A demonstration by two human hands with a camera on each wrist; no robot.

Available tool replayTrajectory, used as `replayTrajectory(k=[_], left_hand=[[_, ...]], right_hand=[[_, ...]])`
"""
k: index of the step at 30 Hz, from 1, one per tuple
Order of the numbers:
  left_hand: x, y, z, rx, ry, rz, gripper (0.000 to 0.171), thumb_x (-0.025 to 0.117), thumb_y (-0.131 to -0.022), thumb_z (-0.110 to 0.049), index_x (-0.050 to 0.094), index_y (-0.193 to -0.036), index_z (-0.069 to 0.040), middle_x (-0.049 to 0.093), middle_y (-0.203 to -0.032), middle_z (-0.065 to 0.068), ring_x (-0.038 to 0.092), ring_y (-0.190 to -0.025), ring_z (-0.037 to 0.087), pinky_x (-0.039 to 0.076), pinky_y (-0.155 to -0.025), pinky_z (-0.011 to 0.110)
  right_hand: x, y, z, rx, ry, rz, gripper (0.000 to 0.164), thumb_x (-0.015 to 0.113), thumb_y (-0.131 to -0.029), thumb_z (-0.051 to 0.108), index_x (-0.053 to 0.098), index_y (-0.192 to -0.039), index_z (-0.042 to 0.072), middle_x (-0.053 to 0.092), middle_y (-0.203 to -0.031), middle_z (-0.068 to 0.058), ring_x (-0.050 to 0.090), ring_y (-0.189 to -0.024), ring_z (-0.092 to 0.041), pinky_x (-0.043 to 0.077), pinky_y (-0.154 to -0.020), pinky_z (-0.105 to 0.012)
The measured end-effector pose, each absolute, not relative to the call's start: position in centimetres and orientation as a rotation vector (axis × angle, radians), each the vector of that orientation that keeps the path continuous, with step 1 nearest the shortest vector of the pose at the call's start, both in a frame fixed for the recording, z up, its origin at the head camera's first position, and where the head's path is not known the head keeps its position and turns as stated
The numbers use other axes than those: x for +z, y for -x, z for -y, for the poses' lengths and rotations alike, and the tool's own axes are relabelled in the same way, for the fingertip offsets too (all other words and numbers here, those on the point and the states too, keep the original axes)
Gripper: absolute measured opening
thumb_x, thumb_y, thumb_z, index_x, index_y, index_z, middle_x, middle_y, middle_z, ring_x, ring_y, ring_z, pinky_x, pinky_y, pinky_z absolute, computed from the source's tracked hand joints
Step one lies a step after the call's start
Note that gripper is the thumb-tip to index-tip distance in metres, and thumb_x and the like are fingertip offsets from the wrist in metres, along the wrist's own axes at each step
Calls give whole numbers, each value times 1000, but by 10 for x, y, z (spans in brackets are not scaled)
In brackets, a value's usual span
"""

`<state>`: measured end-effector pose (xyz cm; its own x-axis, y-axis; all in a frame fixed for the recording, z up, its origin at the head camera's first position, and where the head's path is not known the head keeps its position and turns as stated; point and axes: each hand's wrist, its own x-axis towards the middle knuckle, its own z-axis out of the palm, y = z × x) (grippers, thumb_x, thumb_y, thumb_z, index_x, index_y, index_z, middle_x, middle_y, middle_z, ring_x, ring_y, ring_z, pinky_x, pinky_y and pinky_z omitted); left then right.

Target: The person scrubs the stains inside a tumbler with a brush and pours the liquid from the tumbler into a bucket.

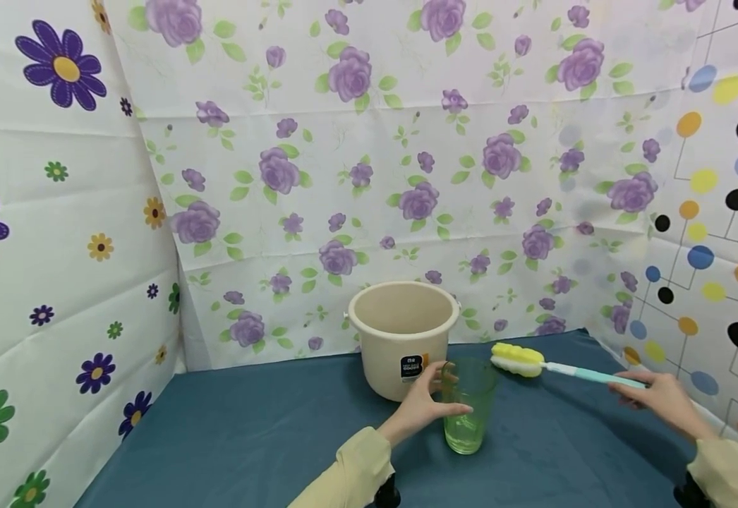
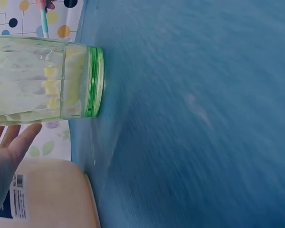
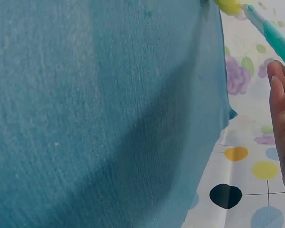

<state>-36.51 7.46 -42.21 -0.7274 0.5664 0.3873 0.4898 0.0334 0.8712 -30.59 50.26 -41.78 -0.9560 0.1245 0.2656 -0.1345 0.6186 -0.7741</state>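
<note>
My left hand (image 1: 415, 408) holds a clear green drinking glass (image 1: 469, 416) from its left side, thumb in front and fingers toward the back. In the left wrist view the glass (image 2: 78, 80) shows a thick green base close over the blue cloth, and the fingertips (image 2: 28, 135) lie against its wall. Off to the right, my right hand (image 1: 661, 401) grips the teal and white handle of a sponge bottle brush (image 1: 588, 374). Its yellow and white sponge head points left toward the glass, near the cloth. The right wrist view catches the handle (image 3: 278, 42) and part of the hand.
Behind the glass stands a beige bucket (image 1: 378, 360) with a dark label, close to the left hand's fingers. Blue cloth (image 1: 248, 430) covers the table. Patterned sheets hang on the left, back (image 1: 305, 303) and right, close along the table's edges.
</note>
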Motion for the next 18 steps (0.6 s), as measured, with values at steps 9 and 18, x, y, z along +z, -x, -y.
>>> replayTrajectory(k=[9, 18], left_hand=[[-413, 350, -41, 1776, -1107, -2174, 72, 75, -76, -23, 36, -136, -16, 50, -117, 4, 49, -103, 17, 44, -79, 33], [-415, 352, -7, 1789, -1117, -2167, 75, 75, -76, -19, 33, -137, -8, 50, -121, 6, 50, -103, 21, 44, -78, 35]], right_hand=[[-413, 303, -497, 1247, 54, 2576, 55, 66, -83, 34, 58, -111, -13, 66, -81, -13, 62, -67, -23, 50, -58, -36], [-412, 304, -500, 1227, 19, 2622, 50, 61, -86, 36, 61, -110, -9, 65, -84, -17, 61, -70, -27, 50, -60, -36]])
